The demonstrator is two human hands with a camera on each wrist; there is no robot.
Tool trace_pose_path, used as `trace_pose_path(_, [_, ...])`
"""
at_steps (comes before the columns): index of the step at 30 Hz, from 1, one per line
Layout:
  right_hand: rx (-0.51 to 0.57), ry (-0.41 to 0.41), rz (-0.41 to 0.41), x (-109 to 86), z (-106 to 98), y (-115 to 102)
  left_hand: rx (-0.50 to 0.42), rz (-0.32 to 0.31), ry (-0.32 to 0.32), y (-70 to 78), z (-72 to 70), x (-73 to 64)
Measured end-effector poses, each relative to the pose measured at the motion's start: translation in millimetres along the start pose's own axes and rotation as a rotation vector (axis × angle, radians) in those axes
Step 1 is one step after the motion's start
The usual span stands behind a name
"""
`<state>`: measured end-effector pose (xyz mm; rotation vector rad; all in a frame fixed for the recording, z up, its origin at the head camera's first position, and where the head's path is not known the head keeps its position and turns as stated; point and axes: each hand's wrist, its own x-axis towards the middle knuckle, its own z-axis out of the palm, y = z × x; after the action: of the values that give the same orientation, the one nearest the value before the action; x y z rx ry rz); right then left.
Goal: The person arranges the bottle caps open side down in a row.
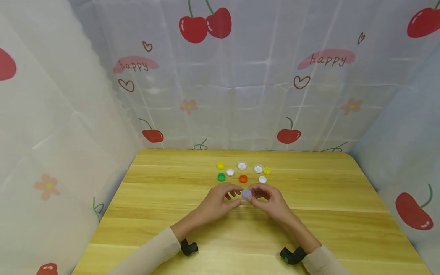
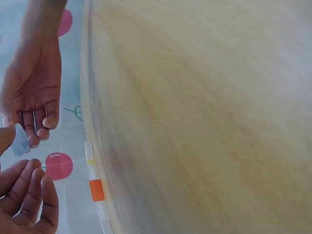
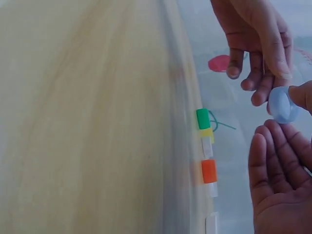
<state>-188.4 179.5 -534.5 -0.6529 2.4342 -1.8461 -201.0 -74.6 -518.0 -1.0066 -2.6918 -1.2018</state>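
A small translucent bluish cap (image 1: 246, 194), round and shallow, is held just above the table between the two hands. My right hand (image 1: 269, 200) pinches it with thumb and fingertips. From the other side my left hand (image 1: 220, 200) reaches toward the cap, thumb and index finger apart near its left edge; whether they touch it is hard to tell. In the right wrist view the cap (image 3: 282, 105) stands on edge by the right thumb. The left wrist view shows the cap (image 2: 19, 140) partly covered by a thumb.
Beyond the hands lie several small round caps, among them a green cap (image 1: 221, 177), an orange cap (image 1: 243, 178), a yellow cap (image 1: 220, 165) and a white cap (image 1: 230, 172). They sit on a wooden table (image 1: 154, 198). Cherry-print curtains (image 1: 233, 114) surround it.
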Motion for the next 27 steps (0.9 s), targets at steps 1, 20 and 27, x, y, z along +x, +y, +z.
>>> trace_pose_path(1, [-0.015, 0.011, -0.023, 0.3, 0.5, 0.3, -0.016, -0.015, 0.002, -0.6, 0.0, 0.5])
trace_pose_path(20, [-0.207, -0.005, -0.149, 5.0, 12.5, -1.2, 0.033, 0.064, -0.006, -8.4, -9.6, -2.9])
trace_pose_path(27, [-0.369, -0.162, -0.127, 24.5, 47.1, -14.7, 0.165, -0.021, -0.106, -29.9, -36.9, -30.1])
